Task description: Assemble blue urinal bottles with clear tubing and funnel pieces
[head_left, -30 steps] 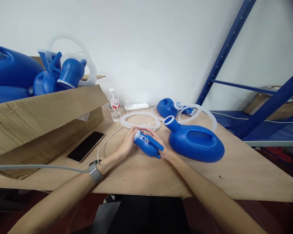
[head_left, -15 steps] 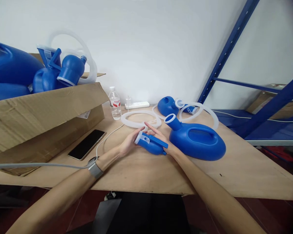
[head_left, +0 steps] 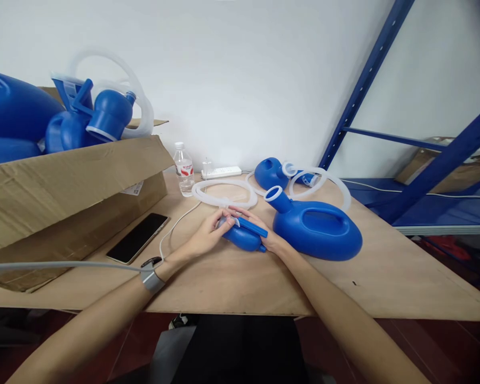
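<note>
Between my hands is a blue plastic urinal funnel (head_left: 243,238) with a bar handle and a narrow spout. My left hand (head_left: 212,232) grips its pale-rimmed end, thumb laid over the top. Along its far side my right hand (head_left: 269,239) holds it, with long fingers reaching towards the rim; part of the palm is hidden behind the piece. Just beyond the fingertips lies a coiled clear tube (head_left: 206,201). To the right of my right hand rests a large blue urinal bottle (head_left: 318,232) on its side, its open neck pointing up and left.
On the left stands a cardboard box (head_left: 76,178) full of blue bottles, funnels and tubing. Near it lie a phone (head_left: 138,238) and a water bottle (head_left: 184,169). A power strip (head_left: 224,172) and a second blue bottle (head_left: 269,173) sit by the wall. Blue shelving (head_left: 356,101) rises right.
My left hand has closed round the pale-rimmed end, its thumb now on top. The funnel has turned slightly. The whole view has shifted a little.
</note>
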Action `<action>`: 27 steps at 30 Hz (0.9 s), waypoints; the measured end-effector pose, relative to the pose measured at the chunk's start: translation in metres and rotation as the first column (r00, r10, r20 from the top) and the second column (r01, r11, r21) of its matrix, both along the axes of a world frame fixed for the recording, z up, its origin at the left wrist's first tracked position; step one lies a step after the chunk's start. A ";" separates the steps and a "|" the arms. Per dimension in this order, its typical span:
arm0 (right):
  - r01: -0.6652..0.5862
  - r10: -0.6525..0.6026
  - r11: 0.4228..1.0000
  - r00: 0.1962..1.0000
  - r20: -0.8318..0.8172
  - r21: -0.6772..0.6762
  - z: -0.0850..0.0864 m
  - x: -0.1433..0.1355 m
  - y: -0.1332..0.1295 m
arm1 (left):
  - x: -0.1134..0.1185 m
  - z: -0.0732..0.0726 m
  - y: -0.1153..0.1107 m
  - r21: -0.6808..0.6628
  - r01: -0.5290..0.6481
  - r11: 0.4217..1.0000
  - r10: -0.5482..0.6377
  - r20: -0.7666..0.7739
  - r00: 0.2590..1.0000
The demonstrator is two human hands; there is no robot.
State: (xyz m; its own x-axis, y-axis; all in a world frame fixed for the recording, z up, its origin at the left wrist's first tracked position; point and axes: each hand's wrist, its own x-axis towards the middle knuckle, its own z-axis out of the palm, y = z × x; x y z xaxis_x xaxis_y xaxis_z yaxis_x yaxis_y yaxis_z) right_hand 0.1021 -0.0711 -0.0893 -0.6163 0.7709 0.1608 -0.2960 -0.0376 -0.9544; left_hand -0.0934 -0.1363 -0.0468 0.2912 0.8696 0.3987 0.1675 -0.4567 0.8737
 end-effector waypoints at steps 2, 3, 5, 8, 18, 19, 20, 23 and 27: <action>-0.024 0.024 1.000 1.000 0.000 0.015 -0.004 -0.001 0.000 | 0.002 -0.001 0.002 -0.112 0.041 0.993 -0.035 0.056 0.998; -0.035 0.035 0.999 0.999 -0.003 0.026 -0.006 0.000 0.001 | 0.002 0.000 0.002 -0.144 0.051 0.988 -0.041 0.071 0.997; -0.050 0.051 0.997 0.999 -0.006 0.054 -0.009 0.000 0.002 | 0.002 0.002 0.002 -0.162 0.064 0.985 -0.052 0.079 0.996; -0.059 0.058 0.995 0.998 0.014 0.085 -0.011 0.001 0.004 | 0.001 0.004 0.003 -0.133 0.064 0.989 -0.058 0.048 0.997; -0.065 0.066 0.992 0.998 -0.008 0.110 -0.011 0.001 0.002 | -0.002 0.004 0.004 -0.147 0.112 0.983 -0.108 0.033 0.994; -0.065 0.066 0.992 0.998 -0.013 0.104 -0.012 0.001 0.002 | -0.002 0.004 0.004 -0.155 0.112 0.982 -0.106 0.046 0.993; -0.062 0.064 0.993 0.998 -0.021 0.099 -0.012 0.001 0.002 | -0.002 0.003 0.004 -0.158 0.103 0.982 -0.096 0.054 0.994; -0.058 0.062 0.995 0.997 -0.042 0.084 -0.014 0.001 0.003 | -0.002 -0.001 0.006 -0.166 0.078 0.983 -0.068 0.063 0.996; -0.059 0.062 0.997 0.997 -0.045 0.057 -0.016 0.000 0.005 | -0.005 -0.006 0.008 -0.163 0.080 0.983 -0.067 0.083 0.994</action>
State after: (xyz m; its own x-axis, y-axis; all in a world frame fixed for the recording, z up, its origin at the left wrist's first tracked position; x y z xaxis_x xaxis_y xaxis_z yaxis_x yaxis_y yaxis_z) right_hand 0.1023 -0.0666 -0.1052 -0.6523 0.7215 0.2324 -0.3393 -0.0038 -0.9407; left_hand -0.0987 -0.1285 -0.0527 0.3306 0.9031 0.2742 0.0679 -0.3126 0.9475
